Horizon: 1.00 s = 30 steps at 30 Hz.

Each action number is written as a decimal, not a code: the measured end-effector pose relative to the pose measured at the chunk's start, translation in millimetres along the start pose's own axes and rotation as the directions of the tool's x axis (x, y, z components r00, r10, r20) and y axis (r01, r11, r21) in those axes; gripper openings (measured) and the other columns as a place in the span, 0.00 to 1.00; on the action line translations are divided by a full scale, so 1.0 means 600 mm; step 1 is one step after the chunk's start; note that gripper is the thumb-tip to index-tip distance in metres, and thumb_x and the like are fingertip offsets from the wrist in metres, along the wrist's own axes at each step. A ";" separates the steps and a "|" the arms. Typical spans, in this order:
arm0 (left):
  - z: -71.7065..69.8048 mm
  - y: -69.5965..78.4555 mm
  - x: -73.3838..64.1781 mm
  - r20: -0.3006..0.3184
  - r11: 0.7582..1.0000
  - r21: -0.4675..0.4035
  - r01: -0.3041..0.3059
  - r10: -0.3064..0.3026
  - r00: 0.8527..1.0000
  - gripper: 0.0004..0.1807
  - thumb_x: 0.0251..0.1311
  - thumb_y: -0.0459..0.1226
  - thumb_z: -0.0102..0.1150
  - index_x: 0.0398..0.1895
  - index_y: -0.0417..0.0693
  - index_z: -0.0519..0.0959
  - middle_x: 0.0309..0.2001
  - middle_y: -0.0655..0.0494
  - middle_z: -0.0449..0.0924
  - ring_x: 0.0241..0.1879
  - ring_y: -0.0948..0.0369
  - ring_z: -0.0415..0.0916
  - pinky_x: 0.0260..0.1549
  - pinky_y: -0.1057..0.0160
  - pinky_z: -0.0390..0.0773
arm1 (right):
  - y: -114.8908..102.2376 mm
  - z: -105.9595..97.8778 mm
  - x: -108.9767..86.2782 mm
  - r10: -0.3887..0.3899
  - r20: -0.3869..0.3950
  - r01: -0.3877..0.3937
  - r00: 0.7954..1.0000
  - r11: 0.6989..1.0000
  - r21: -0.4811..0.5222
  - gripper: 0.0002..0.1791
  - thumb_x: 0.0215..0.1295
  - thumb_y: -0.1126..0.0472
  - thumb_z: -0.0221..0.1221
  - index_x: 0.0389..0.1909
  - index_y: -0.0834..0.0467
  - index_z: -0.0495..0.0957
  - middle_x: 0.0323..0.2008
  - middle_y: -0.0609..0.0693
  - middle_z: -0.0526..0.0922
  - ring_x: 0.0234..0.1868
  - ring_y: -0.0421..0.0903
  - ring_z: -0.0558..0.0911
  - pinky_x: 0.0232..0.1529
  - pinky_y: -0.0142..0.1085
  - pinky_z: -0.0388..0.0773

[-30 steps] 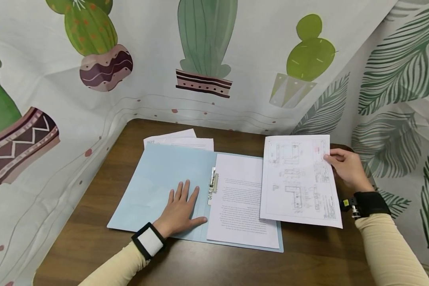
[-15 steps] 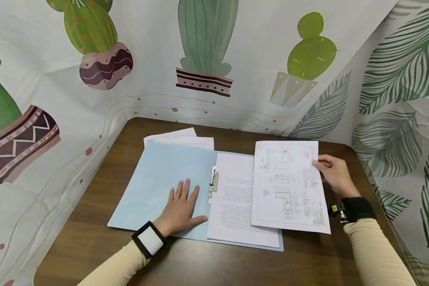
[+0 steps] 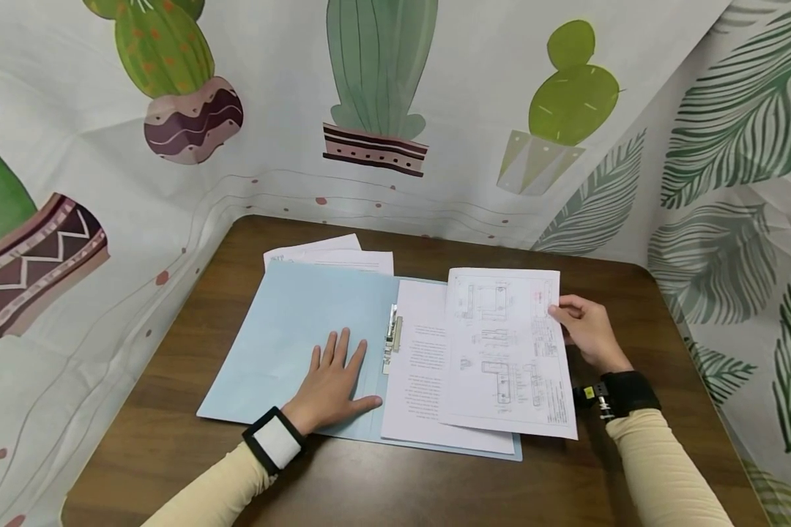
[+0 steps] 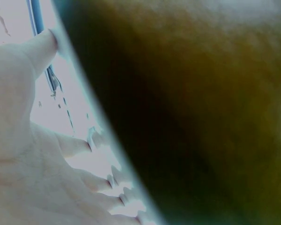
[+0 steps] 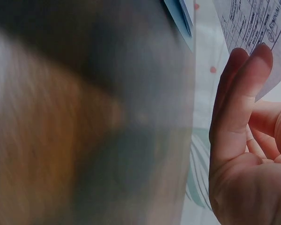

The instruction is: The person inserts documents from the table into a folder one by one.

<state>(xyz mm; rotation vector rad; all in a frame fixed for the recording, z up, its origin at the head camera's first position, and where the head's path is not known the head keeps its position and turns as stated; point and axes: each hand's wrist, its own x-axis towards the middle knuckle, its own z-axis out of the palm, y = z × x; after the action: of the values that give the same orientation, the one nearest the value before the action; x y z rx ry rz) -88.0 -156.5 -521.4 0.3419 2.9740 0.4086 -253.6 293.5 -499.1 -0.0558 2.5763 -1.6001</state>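
Observation:
A light blue folder (image 3: 290,322) lies open on the table, with a metal clip (image 3: 392,338) near its fold. Printed sheets (image 3: 417,366) lie on its right side. My left hand (image 3: 326,391) rests flat on the left cover, fingers spread; the left wrist view shows its palm and straight fingers (image 4: 91,180) against the cover. By its right edge, my right hand (image 3: 589,329) pinches a sheet with technical drawings (image 3: 507,351), which overlaps the printed sheets. In the right wrist view the thumb and fingertips (image 5: 260,61) meet at the sheet's printed edge.
Several loose papers (image 3: 369,260) stick out from behind the folder's left cover. The brown wooden table (image 3: 395,487) has rounded far corners. A white cloth with cactus and leaf prints (image 3: 461,197) hangs along its back and right sides.
My right hand has carried the drawing sheet leftward and slightly nearer to me, so it covers more of the printed sheets. The left hand has stayed in place on the folder.

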 end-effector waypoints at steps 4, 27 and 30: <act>0.001 0.000 0.001 0.004 1.000 -0.002 0.001 -0.001 1.000 0.57 0.57 0.67 0.65 0.79 0.38 0.60 0.80 0.29 0.44 0.78 0.32 0.38 0.69 0.28 0.47 | 0.003 0.020 -0.002 0.013 0.024 -0.014 1.000 0.999 0.036 0.20 0.76 0.57 0.60 0.59 0.67 0.78 0.40 0.52 0.89 0.32 0.43 0.87 0.29 0.42 0.85; 0.001 0.002 0.001 0.006 1.000 -0.005 0.002 -0.001 1.000 0.58 0.57 0.66 0.66 0.79 0.38 0.60 0.80 0.29 0.44 0.78 0.32 0.39 0.69 0.28 0.47 | -0.009 0.094 -0.012 -0.003 0.078 -0.001 0.997 0.999 0.051 0.16 0.75 0.59 0.61 0.58 0.62 0.79 0.42 0.62 0.87 0.29 0.48 0.86 0.25 0.42 0.84; 0.002 0.001 0.002 0.003 1.000 -0.003 0.004 -0.004 1.000 0.58 0.57 0.67 0.66 0.79 0.38 0.60 0.80 0.29 0.44 0.78 0.32 0.38 0.69 0.28 0.47 | -0.010 0.101 -0.012 -0.019 0.077 0.015 0.997 0.999 0.046 0.16 0.75 0.59 0.61 0.57 0.63 0.80 0.41 0.62 0.86 0.29 0.48 0.85 0.25 0.43 0.84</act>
<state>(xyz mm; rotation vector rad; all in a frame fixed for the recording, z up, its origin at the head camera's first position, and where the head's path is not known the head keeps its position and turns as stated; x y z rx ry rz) -88.8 -155.6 -522.3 0.3354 2.9704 0.4119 -239.5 237.2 -519.6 -0.1333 2.4877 -1.6278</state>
